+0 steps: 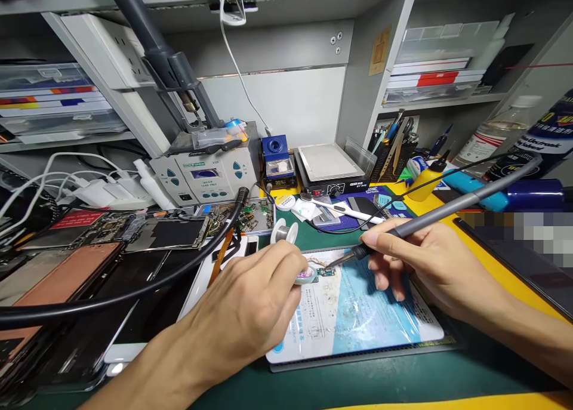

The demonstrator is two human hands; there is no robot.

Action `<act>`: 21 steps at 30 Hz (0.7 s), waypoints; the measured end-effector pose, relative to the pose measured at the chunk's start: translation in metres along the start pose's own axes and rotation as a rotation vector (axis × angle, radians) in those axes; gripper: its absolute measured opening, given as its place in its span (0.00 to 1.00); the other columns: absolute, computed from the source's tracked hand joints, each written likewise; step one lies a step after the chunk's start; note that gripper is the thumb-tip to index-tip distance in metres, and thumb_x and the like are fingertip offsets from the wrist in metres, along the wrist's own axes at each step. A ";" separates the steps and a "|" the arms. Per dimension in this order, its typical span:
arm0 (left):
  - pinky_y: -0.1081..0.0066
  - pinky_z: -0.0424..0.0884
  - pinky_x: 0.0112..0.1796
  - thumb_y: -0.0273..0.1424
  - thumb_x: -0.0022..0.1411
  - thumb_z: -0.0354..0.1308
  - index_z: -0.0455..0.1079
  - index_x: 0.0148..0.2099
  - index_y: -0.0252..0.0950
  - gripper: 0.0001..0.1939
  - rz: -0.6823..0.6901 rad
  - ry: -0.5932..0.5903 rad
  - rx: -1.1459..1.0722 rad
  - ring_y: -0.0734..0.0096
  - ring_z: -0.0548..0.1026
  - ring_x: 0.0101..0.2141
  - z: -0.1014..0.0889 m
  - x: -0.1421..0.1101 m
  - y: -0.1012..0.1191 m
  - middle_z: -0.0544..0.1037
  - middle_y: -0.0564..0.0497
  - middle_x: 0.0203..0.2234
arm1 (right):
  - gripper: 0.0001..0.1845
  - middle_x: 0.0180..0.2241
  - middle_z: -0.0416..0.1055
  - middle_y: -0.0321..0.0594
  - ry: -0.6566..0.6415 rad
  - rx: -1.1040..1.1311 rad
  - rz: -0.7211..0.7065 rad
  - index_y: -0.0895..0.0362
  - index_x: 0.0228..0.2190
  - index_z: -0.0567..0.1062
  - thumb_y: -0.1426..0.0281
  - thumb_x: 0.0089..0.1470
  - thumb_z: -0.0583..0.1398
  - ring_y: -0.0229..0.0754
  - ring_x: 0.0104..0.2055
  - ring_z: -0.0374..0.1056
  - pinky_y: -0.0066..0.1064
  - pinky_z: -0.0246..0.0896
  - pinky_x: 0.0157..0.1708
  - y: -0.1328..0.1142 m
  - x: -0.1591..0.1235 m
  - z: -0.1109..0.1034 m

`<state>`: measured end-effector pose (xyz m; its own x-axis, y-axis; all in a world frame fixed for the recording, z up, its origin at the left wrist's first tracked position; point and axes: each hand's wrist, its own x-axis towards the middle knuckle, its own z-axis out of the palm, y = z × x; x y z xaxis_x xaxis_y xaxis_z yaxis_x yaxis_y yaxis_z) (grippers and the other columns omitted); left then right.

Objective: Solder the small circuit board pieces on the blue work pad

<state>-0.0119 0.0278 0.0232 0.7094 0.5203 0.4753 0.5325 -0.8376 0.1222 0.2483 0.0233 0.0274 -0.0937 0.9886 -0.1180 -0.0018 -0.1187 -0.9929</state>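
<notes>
My right hand (409, 258) is closed around a grey soldering iron (461, 204), held like a pen. The iron's tip points down-left and is at a small green circuit board (327, 272); I cannot tell if they touch. My left hand (264, 293) is closed on a small round spool of wire (306, 275) with a pinkish label, right beside the board. A thin wire curves between the spool and the iron's tip. The board lies on a blue and white printed mat (367, 320); the left fingers hide part of it.
A white solder reel (285, 232) stands behind my left hand. Behind it are a hot-air station (203, 174), a blue soldering stand (274, 156) and a heating plate (333, 165). Phone parts (165, 231) crowd the left. A black hose (179, 290) arcs across. Right stands a yellow bottle (428, 180).
</notes>
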 end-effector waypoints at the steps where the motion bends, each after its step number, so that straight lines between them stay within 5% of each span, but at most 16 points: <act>1: 0.64 0.76 0.35 0.17 0.65 0.51 0.66 0.45 0.32 0.10 -0.001 0.005 0.000 0.61 0.78 0.37 -0.001 0.000 0.000 0.77 0.44 0.38 | 0.15 0.19 0.74 0.36 -0.001 0.017 -0.002 0.59 0.26 0.77 0.61 0.48 0.72 0.40 0.18 0.72 0.23 0.64 0.11 0.001 0.001 -0.001; 21: 0.64 0.77 0.35 0.20 0.65 0.52 0.68 0.43 0.32 0.07 -0.002 -0.032 0.022 0.61 0.79 0.36 -0.007 0.000 0.003 0.77 0.45 0.36 | 0.14 0.18 0.74 0.37 0.007 -0.031 0.006 0.59 0.27 0.76 0.62 0.47 0.72 0.40 0.17 0.72 0.23 0.64 0.12 -0.003 -0.001 0.001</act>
<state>-0.0135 0.0244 0.0300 0.7222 0.5277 0.4473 0.5439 -0.8326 0.1041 0.2476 0.0230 0.0302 -0.0866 0.9884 -0.1243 0.0294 -0.1222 -0.9921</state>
